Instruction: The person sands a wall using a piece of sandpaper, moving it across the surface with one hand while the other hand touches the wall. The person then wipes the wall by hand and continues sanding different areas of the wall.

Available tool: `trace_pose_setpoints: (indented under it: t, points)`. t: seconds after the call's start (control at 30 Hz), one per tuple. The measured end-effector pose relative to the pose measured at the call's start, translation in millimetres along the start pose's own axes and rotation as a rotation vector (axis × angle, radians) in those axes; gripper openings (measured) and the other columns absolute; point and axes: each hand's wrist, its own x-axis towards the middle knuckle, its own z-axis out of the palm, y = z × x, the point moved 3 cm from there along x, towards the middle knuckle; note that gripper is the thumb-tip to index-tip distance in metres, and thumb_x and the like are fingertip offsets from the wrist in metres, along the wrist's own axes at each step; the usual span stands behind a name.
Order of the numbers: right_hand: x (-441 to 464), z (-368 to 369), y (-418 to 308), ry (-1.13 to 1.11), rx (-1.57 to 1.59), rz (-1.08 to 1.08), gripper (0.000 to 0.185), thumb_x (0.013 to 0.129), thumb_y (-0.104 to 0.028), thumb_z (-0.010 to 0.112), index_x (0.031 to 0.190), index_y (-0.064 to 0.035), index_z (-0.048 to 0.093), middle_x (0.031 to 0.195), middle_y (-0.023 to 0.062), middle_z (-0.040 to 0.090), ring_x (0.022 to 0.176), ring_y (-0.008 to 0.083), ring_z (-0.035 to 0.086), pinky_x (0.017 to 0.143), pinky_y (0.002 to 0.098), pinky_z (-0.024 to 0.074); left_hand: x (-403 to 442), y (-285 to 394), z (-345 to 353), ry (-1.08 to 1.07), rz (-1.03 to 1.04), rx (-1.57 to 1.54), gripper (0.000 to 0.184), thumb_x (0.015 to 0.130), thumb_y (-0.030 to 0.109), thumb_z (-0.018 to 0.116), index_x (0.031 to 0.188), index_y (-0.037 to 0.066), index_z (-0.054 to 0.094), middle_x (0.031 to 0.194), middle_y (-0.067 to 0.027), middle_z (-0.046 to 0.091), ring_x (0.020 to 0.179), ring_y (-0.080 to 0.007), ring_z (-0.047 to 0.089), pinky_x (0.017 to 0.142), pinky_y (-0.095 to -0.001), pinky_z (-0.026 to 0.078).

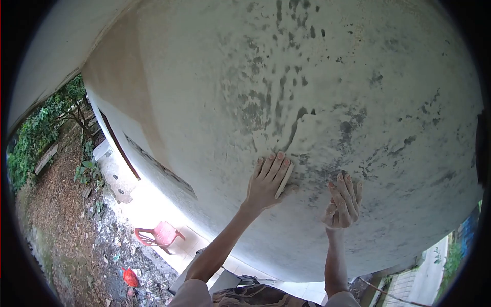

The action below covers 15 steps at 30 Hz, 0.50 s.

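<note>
Okay, so there's a red plastic chair (164, 234) down left, then the left hand (268, 180) clamped on a thin off-white block (284, 180) against a big grey-white wall (307, 133) with dark blotches; further right, the dusty right hand (343, 202) is near it, fingers loosely bent, slightly apart.
</note>
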Motion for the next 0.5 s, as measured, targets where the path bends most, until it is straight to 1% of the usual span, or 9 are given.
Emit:
trace_pose_setpoints:
  t: [0.07, 0.1, 0.13, 0.2, 0.3, 0.33, 0.4, 0.47, 0.5]
  points:
    - [-2.1, -0.7, 0.3, -0.016, -0.012, 0.000, 0.035, 0.098, -0.027, 0.040, 0.098, -0.0138, 0.073, 0.105, 0.0078, 0.071, 0.116, 0.0225, 0.060, 0.110, 0.0446, 0.0325, 47.0, -18.0, -21.4, 0.045, -0.041, -0.077, 0.085, 0.089, 0.054, 0.052, 0.147, 0.000, 0.023, 0.153, -0.0235, 0.018, 0.144, -0.0381, 0.012, 0.115, -0.0550, 0.009]
    - [-2.6, 0.6, 0.7, -0.019, -0.018, 0.000, 0.035, 0.098, -0.027, 0.040, 0.098, -0.0138, 0.073, 0.105, 0.0079, 0.071, 0.116, 0.0226, 0.060, 0.110, 0.0447, 0.0324, 84.6, -31.3, -39.7, 0.045, -0.080, -0.092, 0.086, 0.089, 0.055, 0.052, 0.148, 0.000, 0.021, 0.153, -0.0234, 0.018, 0.144, -0.0390, 0.011, 0.115, -0.0550, 0.009]
    - [-3.2, 1.7, 0.8, -0.020, -0.016, 0.012, 0.036, 0.098, -0.028, 0.041, 0.098, -0.0118, 0.073, 0.106, 0.0099, 0.071, 0.116, 0.0249, 0.060, 0.110, 0.0470, 0.0325, 127.9, -42.7, -62.6, 0.091, -0.096, -0.061, 0.084, 0.091, 0.053, 0.049, 0.148, 0.000, 0.019, 0.154, -0.0221, 0.017, 0.144, -0.0381, 0.012, 0.116, -0.0544, 0.009]
    - [-5.3, 1.4, 0.8, -0.034, -0.012, 0.034, 0.038, 0.098, -0.031, 0.042, 0.097, -0.0078, 0.073, 0.108, 0.0141, 0.070, 0.117, 0.0297, 0.059, 0.108, 0.0514, 0.0326, 195.6, -60.8, -89.5, 0.307, -0.076, -0.063, 0.077, 0.093, 0.053, 0.046, 0.148, 0.003, 0.025, 0.153, -0.0184, 0.023, 0.144, -0.0331, 0.016, 0.116, -0.0511, 0.013]
    - [-2.1, 4.0, -1.7, 0.024, -0.030, 0.018, 0.037, 0.099, -0.027, 0.039, 0.099, -0.0120, 0.073, 0.105, 0.0080, 0.071, 0.117, 0.0229, 0.060, 0.111, 0.0457, 0.0315, 226.6, -60.8, -96.5, 0.346, -0.035, -0.064, 0.079, 0.093, 0.050, 0.046, 0.149, 0.001, 0.019, 0.155, -0.0199, 0.017, 0.144, -0.0354, 0.013, 0.116, -0.0522, 0.010]
    - [-3.4, 4.3, -1.6, 0.024, -0.030, 0.011, 0.037, 0.099, -0.027, 0.040, 0.099, -0.0117, 0.073, 0.105, 0.0082, 0.071, 0.117, 0.0229, 0.059, 0.111, 0.0458, 0.0314, 218.4, -53.7, -90.9, 0.282, -0.029, -0.060, 0.079, 0.093, 0.051, 0.046, 0.149, 0.001, 0.019, 0.155, -0.0199, 0.018, 0.144, -0.0355, 0.013, 0.116, -0.0526, 0.010]
    - [-6.2, 6.0, -2.2, 0.038, -0.032, -0.004, 0.037, 0.099, -0.027, 0.040, 0.099, -0.0110, 0.073, 0.105, 0.0085, 0.071, 0.117, 0.0230, 0.059, 0.111, 0.0459, 0.0312, 169.3, -27.2, -71.8, 0.157, -0.007, -0.046, 0.081, 0.092, 0.053, 0.046, 0.149, 0.002, 0.019, 0.154, -0.0200, 0.019, 0.144, -0.0358, 0.013, 0.116, -0.0534, 0.011]
    - [-7.5, 4.9, -4.9, -0.008, -0.066, 0.008, 0.037, 0.099, -0.027, 0.039, 0.098, -0.0105, 0.073, 0.104, 0.0088, 0.072, 0.117, 0.0232, 0.059, 0.111, 0.0462, 0.0311, 94.1, -0.6, -34.7, 0.067, -0.001, -0.069, 0.082, 0.090, 0.055, 0.048, 0.148, 0.002, 0.022, 0.154, -0.0203, 0.020, 0.144, -0.0360, 0.013, 0.115, -0.0547, 0.010]
    - [-8.5, 4.2, -6.2, -0.039, -0.080, 0.011, 0.037, 0.099, -0.027, 0.039, 0.098, -0.0103, 0.073, 0.104, 0.0090, 0.072, 0.117, 0.0233, 0.059, 0.111, 0.0463, 0.0310, 48.2, 10.7, -13.2, 0.047, -0.011, -0.104, 0.082, 0.089, 0.054, 0.052, 0.146, 0.001, 0.027, 0.153, -0.0211, 0.022, 0.144, -0.0375, 0.013, 0.115, -0.0557, 0.010]
